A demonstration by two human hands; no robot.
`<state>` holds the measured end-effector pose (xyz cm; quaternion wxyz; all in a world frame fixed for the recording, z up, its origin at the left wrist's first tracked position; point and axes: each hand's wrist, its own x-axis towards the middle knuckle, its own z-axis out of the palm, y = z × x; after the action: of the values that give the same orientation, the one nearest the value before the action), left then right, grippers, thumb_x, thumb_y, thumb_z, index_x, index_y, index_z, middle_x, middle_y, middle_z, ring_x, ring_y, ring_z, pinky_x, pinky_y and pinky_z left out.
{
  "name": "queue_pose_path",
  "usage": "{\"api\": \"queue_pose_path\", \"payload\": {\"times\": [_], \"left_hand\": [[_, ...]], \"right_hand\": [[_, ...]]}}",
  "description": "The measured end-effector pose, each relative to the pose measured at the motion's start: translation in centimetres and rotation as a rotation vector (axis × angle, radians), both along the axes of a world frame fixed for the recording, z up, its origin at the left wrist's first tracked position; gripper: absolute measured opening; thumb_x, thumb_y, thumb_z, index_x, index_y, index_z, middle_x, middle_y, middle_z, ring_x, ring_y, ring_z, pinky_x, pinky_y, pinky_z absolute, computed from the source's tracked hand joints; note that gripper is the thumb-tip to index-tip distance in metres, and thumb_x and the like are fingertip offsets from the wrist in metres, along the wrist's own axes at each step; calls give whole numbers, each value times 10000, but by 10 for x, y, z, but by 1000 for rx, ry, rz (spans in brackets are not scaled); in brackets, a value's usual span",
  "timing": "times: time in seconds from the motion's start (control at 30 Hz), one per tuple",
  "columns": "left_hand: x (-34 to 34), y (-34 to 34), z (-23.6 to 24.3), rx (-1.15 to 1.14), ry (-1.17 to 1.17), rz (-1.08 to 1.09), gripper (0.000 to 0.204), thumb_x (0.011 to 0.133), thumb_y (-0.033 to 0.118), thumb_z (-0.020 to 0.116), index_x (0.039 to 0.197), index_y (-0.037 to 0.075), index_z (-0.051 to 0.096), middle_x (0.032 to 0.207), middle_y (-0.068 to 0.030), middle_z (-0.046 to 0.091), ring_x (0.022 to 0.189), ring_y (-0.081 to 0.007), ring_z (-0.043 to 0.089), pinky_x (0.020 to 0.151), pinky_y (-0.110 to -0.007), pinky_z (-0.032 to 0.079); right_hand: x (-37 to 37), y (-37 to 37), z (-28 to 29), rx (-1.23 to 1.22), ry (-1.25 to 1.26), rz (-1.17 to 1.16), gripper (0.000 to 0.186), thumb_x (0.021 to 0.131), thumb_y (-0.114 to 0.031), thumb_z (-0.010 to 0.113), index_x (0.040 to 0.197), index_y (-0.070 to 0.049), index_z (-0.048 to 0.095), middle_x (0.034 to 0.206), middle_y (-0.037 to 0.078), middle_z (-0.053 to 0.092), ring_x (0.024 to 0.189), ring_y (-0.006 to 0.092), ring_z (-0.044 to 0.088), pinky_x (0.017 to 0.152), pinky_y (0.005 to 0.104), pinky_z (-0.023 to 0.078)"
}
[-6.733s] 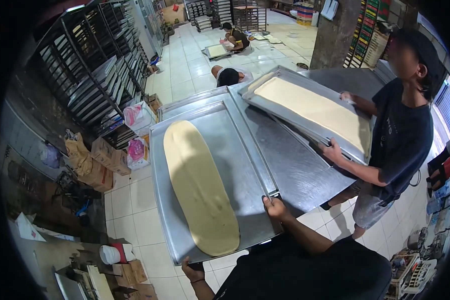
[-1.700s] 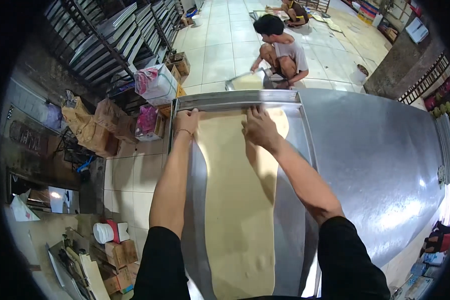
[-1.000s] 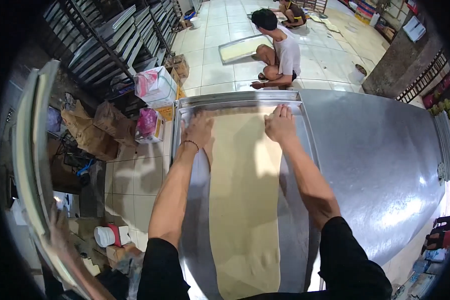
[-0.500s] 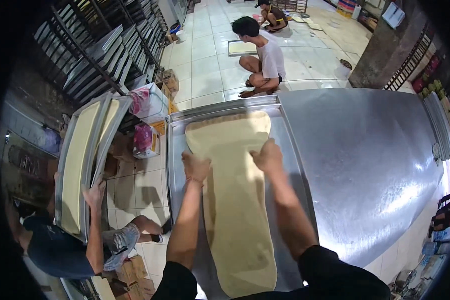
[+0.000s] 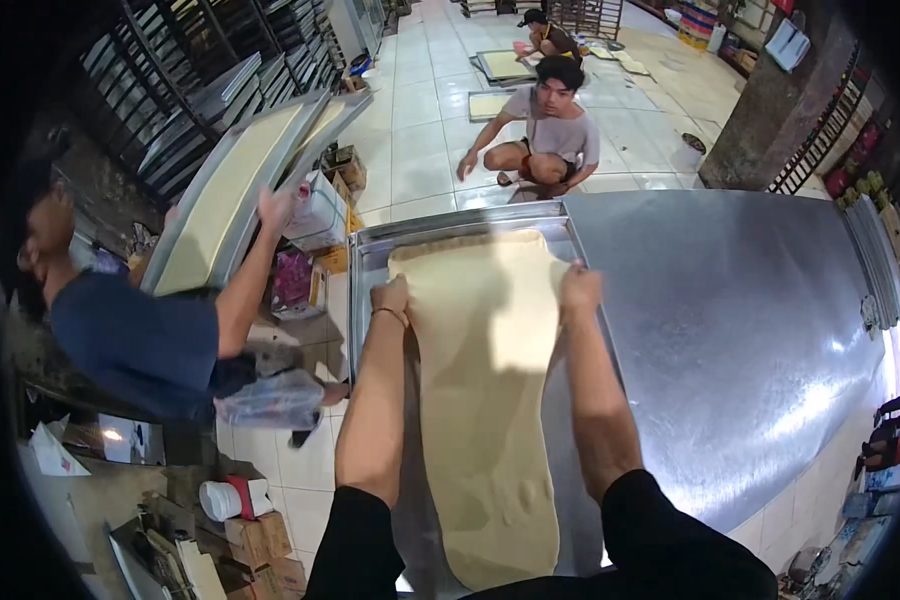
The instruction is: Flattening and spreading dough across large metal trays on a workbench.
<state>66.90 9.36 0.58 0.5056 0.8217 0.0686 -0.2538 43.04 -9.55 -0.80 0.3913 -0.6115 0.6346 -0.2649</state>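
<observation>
A long pale sheet of dough [image 5: 480, 420] lies in a metal tray [image 5: 355, 350] on the steel table [image 5: 730, 340]. My left hand [image 5: 390, 295] pinches the left edge of the dough near its far end, with the fingers closed on it. My right hand [image 5: 580, 290] grips the opposite edge at about the same height, pulling that edge out to the side. The far edge of the sheet lies just inside the tray's rim and looks slightly rolled.
A co-worker [image 5: 135, 330] at the left carries dough-filled trays [image 5: 230, 190]. Another person [image 5: 560, 135] squats beyond the table, and a third [image 5: 545, 40] farther back. Racks of trays [image 5: 170, 80], boxes [image 5: 255, 540], a pillar [image 5: 750, 120] and stacked trays [image 5: 860, 250] stand around.
My hands moved from the far end to the side edges and now stretch the dough wider. The co-worker with trays moved forward along the left. The squatting person turned to face this way.
</observation>
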Motion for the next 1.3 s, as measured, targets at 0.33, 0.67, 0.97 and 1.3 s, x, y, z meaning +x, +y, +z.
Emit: {"api": "queue_pose_path", "payload": {"times": [0.33, 0.67, 0.97, 1.3], "left_hand": [[-13, -16, -35, 541, -577, -221, 343, 813, 301, 570, 912, -26, 588, 745, -181, 622, 673, -343, 622, 601, -414, 486], [-29, 25, -38, 628, -1117, -396, 374, 867, 276, 497, 1163, 50, 530, 1018, -176, 610, 881, -348, 586, 734, -419, 471], [-77, 92, -28, 154, -881, -348, 395, 808, 155, 601, 1157, -7, 512, 1044, -196, 582, 948, -322, 567, 825, -364, 461], [-104, 72, -21, 171, -237, -311, 302, 698, 180, 665, 906, -15, 564, 732, -98, 565, 600, -251, 549, 563, -325, 471]], "right_hand": [[22, -1, -1, -433, 432, 296, 333, 859, -326, 499, 884, 5, 533, 825, 214, 621, 736, 394, 621, 633, 448, 498], [4, -1, -27, -778, 469, 386, 245, 823, -212, 553, 948, -4, 517, 882, 217, 593, 813, 358, 590, 696, 433, 483], [-66, 50, 36, -329, 135, 360, 379, 800, -178, 605, 1084, 50, 501, 926, 221, 593, 818, 335, 597, 702, 389, 486], [-69, 124, 40, 127, 112, 390, 509, 746, -247, 640, 1083, 116, 521, 959, 244, 608, 817, 330, 617, 715, 376, 491]]}}
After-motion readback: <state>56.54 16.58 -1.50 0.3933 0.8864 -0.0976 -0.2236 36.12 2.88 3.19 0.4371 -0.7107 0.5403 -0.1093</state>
